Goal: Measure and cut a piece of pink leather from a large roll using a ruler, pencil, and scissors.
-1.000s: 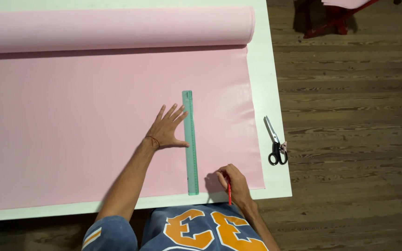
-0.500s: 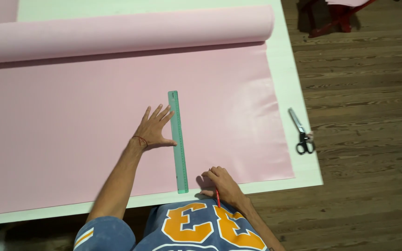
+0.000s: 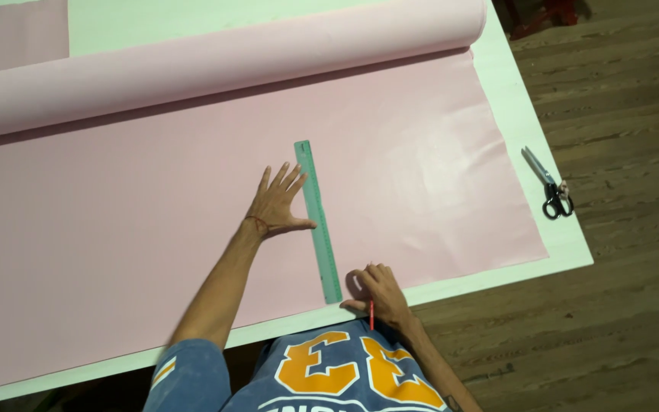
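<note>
A long green ruler (image 3: 317,220) lies on a wide pink sheet (image 3: 139,229), running from near the sheet's front edge away from me. My left hand (image 3: 278,204) is spread flat on the sheet, its thumb and fingertips touching the ruler's left side. My right hand (image 3: 376,294) is closed around a red pencil (image 3: 371,313) at the ruler's near end, by the sheet's front edge. The pencil's tip is hidden by my fingers.
The pink sheet unrolls from a thick pink roll (image 3: 223,65) at the back. Both rest on a white board (image 3: 532,145) on a wooden floor (image 3: 627,320). Black-handled scissors (image 3: 549,185) lie on the board's right edge.
The view has shifted so the scene sits further right and tilted. Both hands keep their places at the ruler; the right hand stays at its near end with the pencil.
</note>
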